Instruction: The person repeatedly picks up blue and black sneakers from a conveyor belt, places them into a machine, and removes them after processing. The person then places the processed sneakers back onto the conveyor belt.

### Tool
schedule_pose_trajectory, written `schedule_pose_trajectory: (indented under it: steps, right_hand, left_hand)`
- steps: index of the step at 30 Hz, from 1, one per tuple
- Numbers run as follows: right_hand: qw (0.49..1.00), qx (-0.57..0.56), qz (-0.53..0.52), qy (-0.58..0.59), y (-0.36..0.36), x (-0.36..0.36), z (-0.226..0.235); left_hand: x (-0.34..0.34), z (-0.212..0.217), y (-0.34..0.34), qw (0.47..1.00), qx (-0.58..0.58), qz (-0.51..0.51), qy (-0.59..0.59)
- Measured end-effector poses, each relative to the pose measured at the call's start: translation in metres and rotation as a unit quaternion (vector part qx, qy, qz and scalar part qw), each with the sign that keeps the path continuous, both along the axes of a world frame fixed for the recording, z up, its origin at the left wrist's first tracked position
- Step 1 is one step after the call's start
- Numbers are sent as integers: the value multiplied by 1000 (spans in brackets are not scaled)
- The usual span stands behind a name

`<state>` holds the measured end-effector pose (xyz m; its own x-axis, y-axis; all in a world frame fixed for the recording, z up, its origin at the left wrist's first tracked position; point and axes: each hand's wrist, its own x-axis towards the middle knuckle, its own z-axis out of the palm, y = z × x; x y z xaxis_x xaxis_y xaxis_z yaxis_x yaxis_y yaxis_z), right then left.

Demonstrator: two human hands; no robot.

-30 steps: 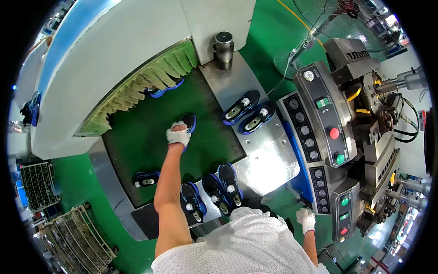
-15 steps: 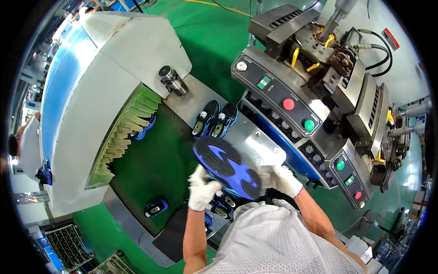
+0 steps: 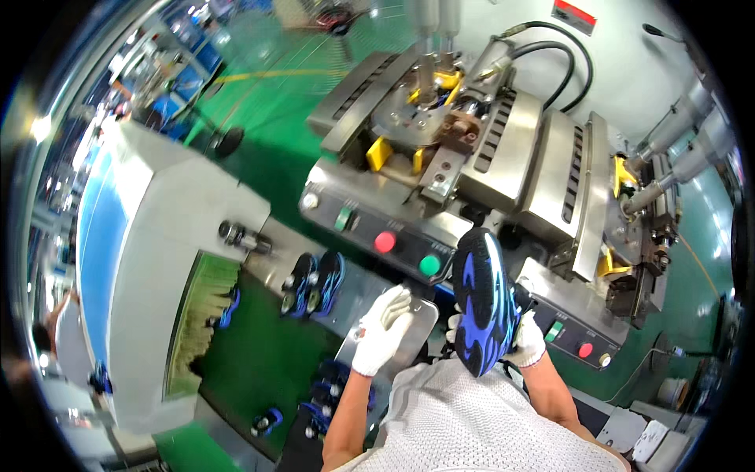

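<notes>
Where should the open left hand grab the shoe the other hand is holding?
Probably the shoe's upper end, coming from the left. That end sticks up free, while the right hand holds it lower down. The left hand is on that side, and the broad sole looks turned partly that way.

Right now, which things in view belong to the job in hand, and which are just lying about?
Likely part of the job:
right hand, holding a shoe
left hand, open, nothing seen in it
shoe pair on the metal ledge
steel machine beyond the hands

Seemingly just about:
flask near the shoe pair
fan, blurred in the background
</notes>
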<state>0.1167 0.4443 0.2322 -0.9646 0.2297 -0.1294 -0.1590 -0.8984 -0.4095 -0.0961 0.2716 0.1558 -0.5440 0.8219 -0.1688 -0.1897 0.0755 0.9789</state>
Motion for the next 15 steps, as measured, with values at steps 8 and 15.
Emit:
schedule_pose_trajectory:
  steps: [8,15]
  right_hand:
    - [991,35,-126,15,43,18,14]
    - [985,26,-167,43,34,-4,22]
  left_hand:
    - [-2,10,47,997,-21,2,73]
    - [-29,35,41,985,-39,-7,167]
